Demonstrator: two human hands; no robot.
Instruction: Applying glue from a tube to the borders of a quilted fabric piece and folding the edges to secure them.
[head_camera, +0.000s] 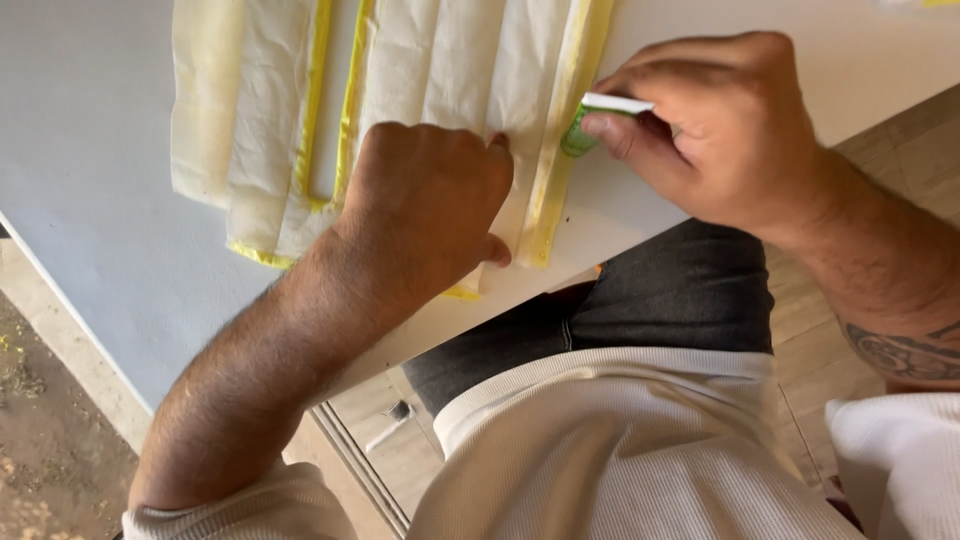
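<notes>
Two hands: left hand (425, 205) flat on cream bags (440, 70), right hand (715, 125) pinching green-white packet (592, 120)

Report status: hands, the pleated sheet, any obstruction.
Left hand pressing pleated cream sheet with yellow edging on white table. Right hand pinching small green-white object at sheet's edge. Nothing obstructing.

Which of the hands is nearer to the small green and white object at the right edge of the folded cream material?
The right hand: it holds the small green and white object between its fingertips. The left hand presses on the folded cream material, a little to its left.
</notes>
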